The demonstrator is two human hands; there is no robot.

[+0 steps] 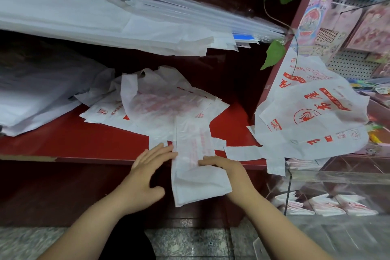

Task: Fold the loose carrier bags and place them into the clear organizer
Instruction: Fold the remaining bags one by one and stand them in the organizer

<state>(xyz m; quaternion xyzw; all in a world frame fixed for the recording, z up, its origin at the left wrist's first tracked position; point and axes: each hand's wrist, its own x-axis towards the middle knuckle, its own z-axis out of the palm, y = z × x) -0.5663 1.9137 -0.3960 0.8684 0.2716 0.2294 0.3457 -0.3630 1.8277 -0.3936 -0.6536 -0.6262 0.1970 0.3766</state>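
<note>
The left fingertips are straight and close together, touching the left edge of the folded bag from its nine o'clock. The thumb stands apart toward five o'clock, clear of the plastic, and the left hand holds nothing. The right fingers curl over the bag's right edge from three o'clock, pointing toward nine. The thumb is hidden under the plastic, so the right hand grips the bag.

The folded bag is a long narrow band, white with faint red print, running from twelve to six o'clock. Its upper part lies on the red shelf and its lower part hangs past the shelf's front edge.

At eleven to twelve o'clock of it, loose bags lie spread flat on the shelf, overlapping, and the band's top end rests on them. At two o'clock a heap of more printed bags spills over the shelf's right end, one handle trailing toward the right hand.

At four o'clock stands the organizer, just beside the right forearm. Folded packets lie in a row inside it.

Farther out, at nine to ten o'clock, a stack of white sheets sits on the shelf. A larger sheaf lies above, and green leaves hang at one o'clock.
</note>
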